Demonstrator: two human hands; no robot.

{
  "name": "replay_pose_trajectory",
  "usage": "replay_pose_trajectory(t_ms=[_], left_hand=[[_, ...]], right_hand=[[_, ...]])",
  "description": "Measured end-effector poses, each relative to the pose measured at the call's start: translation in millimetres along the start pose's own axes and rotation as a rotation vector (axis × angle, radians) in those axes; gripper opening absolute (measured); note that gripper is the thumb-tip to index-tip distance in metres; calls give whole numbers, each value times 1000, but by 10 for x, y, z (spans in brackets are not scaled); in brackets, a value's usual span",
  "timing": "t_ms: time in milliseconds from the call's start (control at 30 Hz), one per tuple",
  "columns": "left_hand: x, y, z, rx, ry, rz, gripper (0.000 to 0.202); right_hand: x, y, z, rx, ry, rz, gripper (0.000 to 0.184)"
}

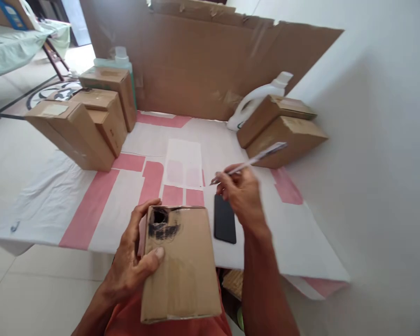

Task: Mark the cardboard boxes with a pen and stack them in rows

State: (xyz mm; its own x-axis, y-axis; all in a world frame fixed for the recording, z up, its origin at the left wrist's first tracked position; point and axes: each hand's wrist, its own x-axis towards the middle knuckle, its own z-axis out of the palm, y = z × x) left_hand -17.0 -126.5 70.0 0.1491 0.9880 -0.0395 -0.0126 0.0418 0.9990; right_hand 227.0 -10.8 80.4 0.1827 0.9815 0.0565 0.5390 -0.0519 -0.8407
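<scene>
Pink-and-white cloth-covered table (280, 233), left hand (130, 263) gripping a brown cardboard box (185, 275) at six o'clock. Black scribble (164, 231) done at its eleven o'clock corner, rest mostly unmarked; right hand (243, 192) pinches a slim pale pen (261, 156) off the box's one o'clock.

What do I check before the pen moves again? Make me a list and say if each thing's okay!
1. Box held by the left grip: ok.
2. Pen held by the right grip: ok.
3. Pen touching the box: not ok, they're apart.
4. Paper lying on the cloth: ok.
5. Phone clear of the right grip: cannot tell, the hand overlaps it in view.
6. Pen has ink: cannot tell.
</scene>
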Motion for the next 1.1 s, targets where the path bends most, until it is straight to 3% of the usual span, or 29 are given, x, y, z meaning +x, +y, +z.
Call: replay_pose_trajectory(t_ms=[33,167,267,367,467,633,833,900,1000,1100], left_hand=[[-2,-1,-12,14,18,-3,74],[11,24,-18,45,84,-38,77],[30,55,5,57,87,-53,78],[42,72,19,65,77,-56,77],[36,71,22,56,62,-56,78],[33,55,33,40,75,-41,77],[52,58,56,6,42,-19,77],[39,63,60,5,55,-17,77],[10,62,60,0,70,-23,76],[-2,47,49,1,62,-29,76]], right_hand=[[46,157,63,-253,-102,82,9],[-100,626,350,-505,-273,222,8],[-308,706,497,-588,-323,275,14],[-410,675,503,-617,-343,297,23],[-481,690,380,-615,-298,317,33],[-639,905,90,-652,-37,443,49],[-554,1197,-25,-396,13,551,61],[-533,1229,-12,-236,7,552,55],[-589,1167,-6,53,-37,506,46],[-712,936,-98,328,-76,485,52]])
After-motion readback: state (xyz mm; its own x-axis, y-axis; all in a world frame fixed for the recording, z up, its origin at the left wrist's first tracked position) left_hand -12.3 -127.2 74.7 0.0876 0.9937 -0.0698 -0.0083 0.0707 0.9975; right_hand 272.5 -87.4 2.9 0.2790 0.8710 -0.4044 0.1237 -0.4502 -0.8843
